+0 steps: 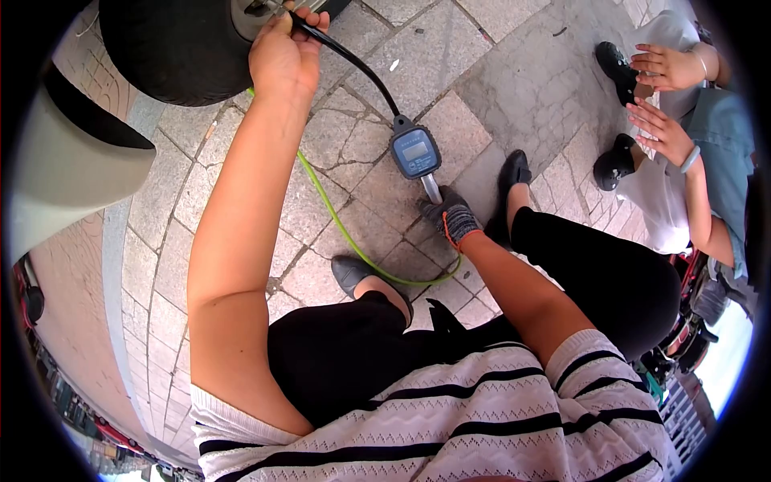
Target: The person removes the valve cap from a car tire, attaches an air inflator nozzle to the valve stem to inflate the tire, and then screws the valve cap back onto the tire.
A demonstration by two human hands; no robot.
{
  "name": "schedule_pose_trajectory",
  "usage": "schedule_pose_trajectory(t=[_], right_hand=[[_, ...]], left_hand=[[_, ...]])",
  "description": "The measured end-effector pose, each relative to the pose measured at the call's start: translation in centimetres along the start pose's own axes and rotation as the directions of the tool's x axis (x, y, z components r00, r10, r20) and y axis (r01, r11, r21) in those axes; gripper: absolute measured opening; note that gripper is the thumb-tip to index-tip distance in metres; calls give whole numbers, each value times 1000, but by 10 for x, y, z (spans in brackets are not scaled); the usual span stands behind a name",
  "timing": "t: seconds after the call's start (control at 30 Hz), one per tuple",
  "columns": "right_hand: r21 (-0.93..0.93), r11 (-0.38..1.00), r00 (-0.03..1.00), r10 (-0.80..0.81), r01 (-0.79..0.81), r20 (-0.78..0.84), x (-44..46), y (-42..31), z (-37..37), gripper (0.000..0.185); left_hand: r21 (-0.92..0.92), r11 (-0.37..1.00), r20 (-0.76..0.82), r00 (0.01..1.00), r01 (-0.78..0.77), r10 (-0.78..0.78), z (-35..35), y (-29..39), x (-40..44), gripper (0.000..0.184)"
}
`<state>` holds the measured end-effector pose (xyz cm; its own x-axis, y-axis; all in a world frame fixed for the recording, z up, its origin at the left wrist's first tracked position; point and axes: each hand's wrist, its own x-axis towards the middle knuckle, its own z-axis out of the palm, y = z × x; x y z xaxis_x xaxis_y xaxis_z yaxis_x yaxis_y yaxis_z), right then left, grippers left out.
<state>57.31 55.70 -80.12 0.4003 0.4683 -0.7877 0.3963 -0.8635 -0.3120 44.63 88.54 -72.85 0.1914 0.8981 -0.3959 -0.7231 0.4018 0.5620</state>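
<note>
1. While the left hand [283, 68] is pinching the black hose [361, 68] near its end, close at the wheel hub [250, 18], the gloved right hand [454, 218] is gripping the metal handle [432, 189] of the digital gauge [416, 151].
2. The gauge is hanging between both hands, over open paving [474, 193].
3. The tyre [177, 48] is bordering the left hand, leaving little room that side.
4. The green hose [337, 221] is curving near the dark shoe [349, 273].
5. Another person's hands [665, 132] are staying well apart.
</note>
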Motion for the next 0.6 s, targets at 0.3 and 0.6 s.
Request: schedule_pose_trajectory(t=[0.3, 0.6], right_hand=[[636, 758, 983, 31, -142, 181, 12, 17, 5, 41], [236, 969, 998, 60, -67, 36, 19, 5, 17, 48]], left_hand=[[1, 1000, -54, 998, -12, 12, 13, 1, -14, 19], [27, 1000, -38, 999, -8, 9, 6, 0, -9, 20]])
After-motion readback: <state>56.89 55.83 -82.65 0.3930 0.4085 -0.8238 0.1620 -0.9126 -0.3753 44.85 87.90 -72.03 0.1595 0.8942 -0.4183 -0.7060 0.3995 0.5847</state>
